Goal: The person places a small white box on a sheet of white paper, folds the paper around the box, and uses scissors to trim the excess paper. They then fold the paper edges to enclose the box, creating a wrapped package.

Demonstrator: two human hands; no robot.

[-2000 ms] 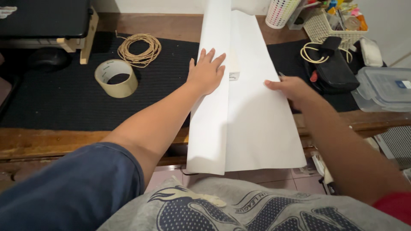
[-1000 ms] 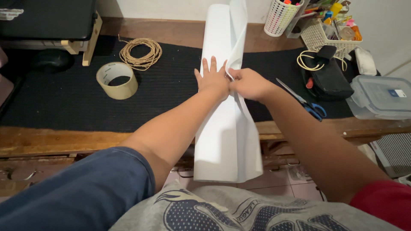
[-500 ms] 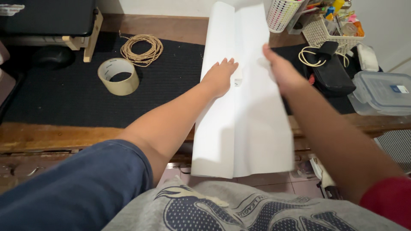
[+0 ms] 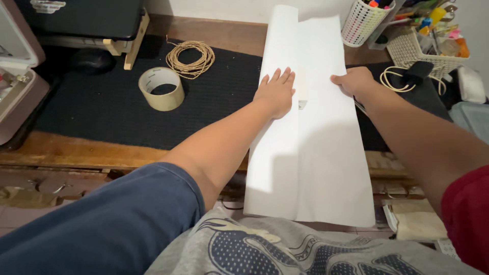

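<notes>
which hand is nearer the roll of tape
Left. The left hand lies flat on the white paper, just right of the tape roll; the right hand grips the paper's far right edge.

A wooden worktop [image 4: 214, 33] stands against a pale wall [image 4: 244, 7], with a black mat [image 4: 107, 109] covering most of it. Below the worktop's worn front edge, a tiled floor [image 4: 23, 216] shows. The light is even and soft.

A large white paper sheet [image 4: 316, 153] is lying lengthwise across the black mat [image 4: 102, 112] and is hanging over the near edge of the wooden table [image 4: 66, 153]. Its left part is folded over along a long straight crease, and its far end is reaching toward the wall.
</notes>
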